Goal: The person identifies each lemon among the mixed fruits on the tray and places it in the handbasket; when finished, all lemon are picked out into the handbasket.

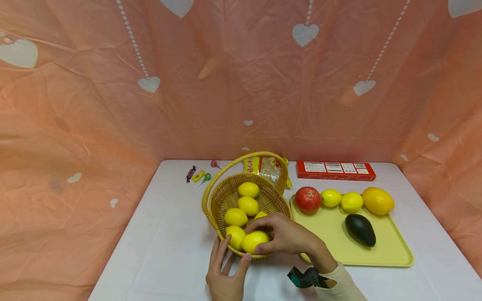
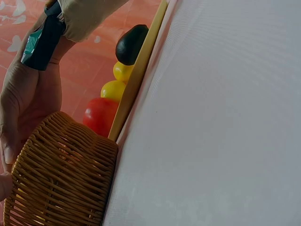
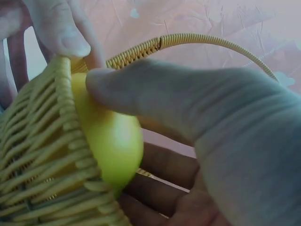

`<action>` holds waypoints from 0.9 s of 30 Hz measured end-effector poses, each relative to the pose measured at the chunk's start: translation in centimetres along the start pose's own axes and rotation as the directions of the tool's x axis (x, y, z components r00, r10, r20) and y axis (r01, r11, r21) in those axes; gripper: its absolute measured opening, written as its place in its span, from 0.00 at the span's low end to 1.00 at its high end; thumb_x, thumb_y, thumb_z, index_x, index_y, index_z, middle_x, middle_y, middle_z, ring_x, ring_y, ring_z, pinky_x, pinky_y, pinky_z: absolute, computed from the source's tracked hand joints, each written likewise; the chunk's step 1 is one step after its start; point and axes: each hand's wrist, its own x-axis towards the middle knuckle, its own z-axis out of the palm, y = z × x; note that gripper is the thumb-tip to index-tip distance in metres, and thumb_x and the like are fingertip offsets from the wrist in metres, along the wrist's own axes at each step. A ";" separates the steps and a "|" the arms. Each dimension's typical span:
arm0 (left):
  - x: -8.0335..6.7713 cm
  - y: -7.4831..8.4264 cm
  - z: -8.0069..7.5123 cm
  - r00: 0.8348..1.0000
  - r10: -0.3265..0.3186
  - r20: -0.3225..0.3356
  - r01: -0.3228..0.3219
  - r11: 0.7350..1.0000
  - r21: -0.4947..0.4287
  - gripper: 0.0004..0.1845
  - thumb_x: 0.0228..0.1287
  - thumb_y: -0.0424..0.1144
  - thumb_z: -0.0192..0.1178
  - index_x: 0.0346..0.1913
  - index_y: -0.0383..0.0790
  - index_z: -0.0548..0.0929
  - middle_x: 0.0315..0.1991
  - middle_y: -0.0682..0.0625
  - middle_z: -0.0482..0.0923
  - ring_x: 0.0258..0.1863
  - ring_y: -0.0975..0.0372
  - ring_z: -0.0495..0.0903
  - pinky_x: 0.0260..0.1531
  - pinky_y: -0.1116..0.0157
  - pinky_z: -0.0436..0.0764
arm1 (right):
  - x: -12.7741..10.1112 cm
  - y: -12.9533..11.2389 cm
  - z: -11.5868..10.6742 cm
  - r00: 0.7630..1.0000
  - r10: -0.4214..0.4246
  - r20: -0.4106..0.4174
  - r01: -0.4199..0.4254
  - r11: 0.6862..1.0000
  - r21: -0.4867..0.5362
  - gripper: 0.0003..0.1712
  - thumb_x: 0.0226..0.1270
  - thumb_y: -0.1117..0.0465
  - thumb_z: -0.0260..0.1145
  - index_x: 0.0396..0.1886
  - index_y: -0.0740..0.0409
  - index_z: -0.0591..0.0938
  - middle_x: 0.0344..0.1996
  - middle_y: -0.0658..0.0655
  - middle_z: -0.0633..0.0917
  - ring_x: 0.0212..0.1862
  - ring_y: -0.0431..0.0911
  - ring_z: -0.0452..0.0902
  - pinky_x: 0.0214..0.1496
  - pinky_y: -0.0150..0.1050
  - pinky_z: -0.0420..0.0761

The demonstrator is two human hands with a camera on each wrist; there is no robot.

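A wicker basket (image 1: 246,179) with a tall hoop handle holds several yellow lemons (image 1: 248,190). My right hand (image 1: 288,234) reaches over its right rim and grips a lemon (image 1: 255,241) at the near side, thumb on the near face and fingers round the far side. In the right wrist view that lemon (image 3: 117,141) lies right against the inner rim. My left hand (image 1: 227,276) holds the basket's front rim, its thumb and fingertips at the woven edge. The left wrist view shows the basket's outer wall (image 2: 66,174). One lemon is partly hidden under my right hand.
To the right, a yellow tray (image 1: 324,238) bears a pomegranate (image 1: 308,200), two lemons, a mango (image 1: 378,200) and a dark avocado (image 1: 360,230). Behind stand a red box (image 1: 336,171) and a food packet (image 1: 268,167). Wrapped candies (image 1: 191,174) and lollipops (image 1: 206,177) lie back left.
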 end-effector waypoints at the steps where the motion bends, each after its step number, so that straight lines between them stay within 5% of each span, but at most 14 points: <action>1: 0.0 0.0 0.0 1.000 -0.004 0.001 0.004 1.000 -0.002 0.33 0.62 0.36 0.83 0.70 0.49 0.86 0.83 0.35 0.65 0.76 0.41 0.74 0.65 0.50 0.88 | -0.1 0.0 -0.1 1.000 -0.002 -0.003 0.002 1.000 0.001 0.21 0.67 0.53 0.82 0.59 0.47 0.91 0.54 0.46 0.92 0.52 0.39 0.83 0.62 0.35 0.86; 11: -0.1 0.0 0.0 1.000 -0.017 0.010 0.017 1.000 -0.009 0.34 0.60 0.35 0.84 0.71 0.48 0.86 0.84 0.35 0.63 0.78 0.38 0.72 0.65 0.50 0.87 | -1.9 1.9 -2.4 0.993 -0.027 -0.117 0.045 0.988 0.148 0.21 0.72 0.60 0.79 0.63 0.53 0.90 0.59 0.60 0.91 0.59 0.58 0.89 0.66 0.53 0.91; 19: 0.1 0.2 0.0 1.000 -0.028 0.003 0.028 1.000 0.000 0.35 0.59 0.36 0.85 0.70 0.47 0.86 0.84 0.35 0.64 0.78 0.40 0.72 0.66 0.50 0.86 | -5.7 4.5 -6.2 0.966 -0.047 -0.253 0.115 0.959 0.258 0.22 0.75 0.71 0.73 0.66 0.67 0.86 0.61 0.67 0.89 0.63 0.49 0.88 0.69 0.41 0.89; 27: 0.0 0.0 0.0 1.000 -0.025 0.002 0.025 1.000 0.003 0.34 0.59 0.35 0.84 0.70 0.47 0.86 0.83 0.35 0.64 0.76 0.42 0.74 0.65 0.54 0.88 | -11.0 7.3 -10.2 0.900 -0.013 -0.436 0.146 0.951 0.273 0.23 0.75 0.81 0.64 0.67 0.79 0.80 0.63 0.55 0.90 0.64 0.42 0.88 0.65 0.31 0.89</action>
